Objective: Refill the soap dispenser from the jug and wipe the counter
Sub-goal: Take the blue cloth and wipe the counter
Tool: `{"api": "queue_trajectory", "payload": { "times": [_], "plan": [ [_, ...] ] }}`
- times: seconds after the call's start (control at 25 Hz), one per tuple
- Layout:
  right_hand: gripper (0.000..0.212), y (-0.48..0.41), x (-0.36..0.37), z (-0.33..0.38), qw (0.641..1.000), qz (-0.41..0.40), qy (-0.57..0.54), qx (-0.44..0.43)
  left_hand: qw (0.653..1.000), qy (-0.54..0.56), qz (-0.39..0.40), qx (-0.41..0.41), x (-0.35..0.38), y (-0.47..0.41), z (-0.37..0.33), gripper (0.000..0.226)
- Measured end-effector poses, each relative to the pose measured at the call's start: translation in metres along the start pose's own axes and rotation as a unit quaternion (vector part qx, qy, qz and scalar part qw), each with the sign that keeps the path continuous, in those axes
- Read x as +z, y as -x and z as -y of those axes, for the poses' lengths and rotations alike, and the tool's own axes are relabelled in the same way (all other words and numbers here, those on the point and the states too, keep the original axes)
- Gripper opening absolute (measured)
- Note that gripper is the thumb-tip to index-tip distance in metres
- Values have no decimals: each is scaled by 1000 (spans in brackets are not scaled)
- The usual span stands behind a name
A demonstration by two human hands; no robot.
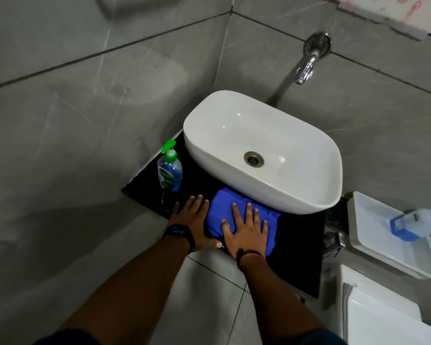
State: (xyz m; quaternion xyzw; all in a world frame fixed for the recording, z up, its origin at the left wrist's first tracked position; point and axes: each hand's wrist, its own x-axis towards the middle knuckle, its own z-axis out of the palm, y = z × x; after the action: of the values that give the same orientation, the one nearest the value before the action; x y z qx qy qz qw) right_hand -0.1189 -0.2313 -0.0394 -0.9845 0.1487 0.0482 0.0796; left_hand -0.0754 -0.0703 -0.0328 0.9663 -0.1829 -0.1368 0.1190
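**Both palms down at the counter's front edge, cloth under the right**

Forearms reach in from the bottom of the view, and the right hand (245, 229) lies flat on the blue cloth (241, 215), fingers spread wide and pointing toward the basin; it presses the cloth rather than gripping it. Just beside it, the left hand (192, 220) rests palm-down on the bare black counter (299, 245), fingers also splayed, holding nothing, a dark watch (179, 232) at the wrist.

Bunched and rumpled, the cloth sits at the counter's front edge, its far side tucked against the underside of the white basin (261, 150). Its longer spread seems to run left to right along the counter edge. Open counter lies mostly to the right of the cloth, so the next stroke probably goes that way, and the right hand is the one placed to drive it.

Beyond the left hand, the soap dispenser (169, 170) stands upright at the counter's left back corner, near the wall: a clear bottle with a green pump and blue liquid inside, looking filled. I cannot pick out the jug with certainty. A tap (307, 68) juts from the wall above the basin.
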Motion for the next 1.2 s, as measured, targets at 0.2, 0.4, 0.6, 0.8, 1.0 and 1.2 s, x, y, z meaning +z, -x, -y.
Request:
{"api": "queue_trajectory", "payload": {
  "times": [0.2,0.4,0.6,0.8,1.0,1.2],
  "plan": [
    [66,13,-3,-47,998,-10,20,-54,1000,-4,3,-1,-1,2,0,121],
    [64,24,-9,-82,997,-20,21,74,1000,-20,18,4,-2,4,1,121],
    [66,15,-2,-32,993,-34,16,114,1000,-12,15,-5,-4,5,-2,120],
    [64,15,0,-22,999,-22,27,-28,1000,-6,7,-7,-4,5,-3,119],
    [65,28,-6,-74,999,-31,28,29,999,-24,22,2,-5,5,-1,118],
    [98,36,-10,-81,999,-4,30,21,999,-26,35,-3,-8,5,-4,119]
  ]
}}
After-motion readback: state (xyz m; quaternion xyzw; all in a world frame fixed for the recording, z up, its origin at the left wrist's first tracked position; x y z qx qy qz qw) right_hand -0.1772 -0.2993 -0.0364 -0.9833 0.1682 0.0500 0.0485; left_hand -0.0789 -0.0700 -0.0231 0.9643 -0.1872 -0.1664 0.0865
